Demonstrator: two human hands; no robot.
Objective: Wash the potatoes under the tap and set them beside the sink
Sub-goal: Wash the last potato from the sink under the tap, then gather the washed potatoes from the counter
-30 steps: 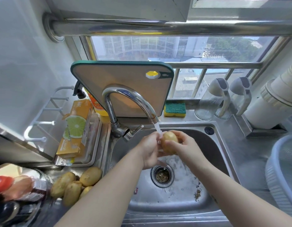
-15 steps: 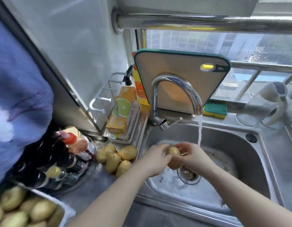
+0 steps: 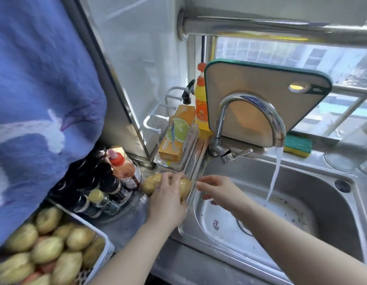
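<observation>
Your left hand [image 3: 167,199] curls its fingers over a potato [image 3: 185,187], holding it down on the worktop [image 3: 127,225] just beside the left rim of the sink [image 3: 302,182] and against another potato [image 3: 151,183]. Your right hand [image 3: 214,190] hangs empty and loose over the sink's left edge. This looks like the set-down step, so next let go and fetch a fresh one from the basket [image 3: 108,248] at the worktop's near left corner while the tap [image 3: 250,103] runs.

left arm: is lying stretched forward | left hand [image 3: 168,200]: palm down, is gripping potato [image 3: 185,187] with curled fingers | right arm: is angling in from lower right | right hand [image 3: 217,191]: is hovering, fingers loosely spread, holding nothing
</observation>
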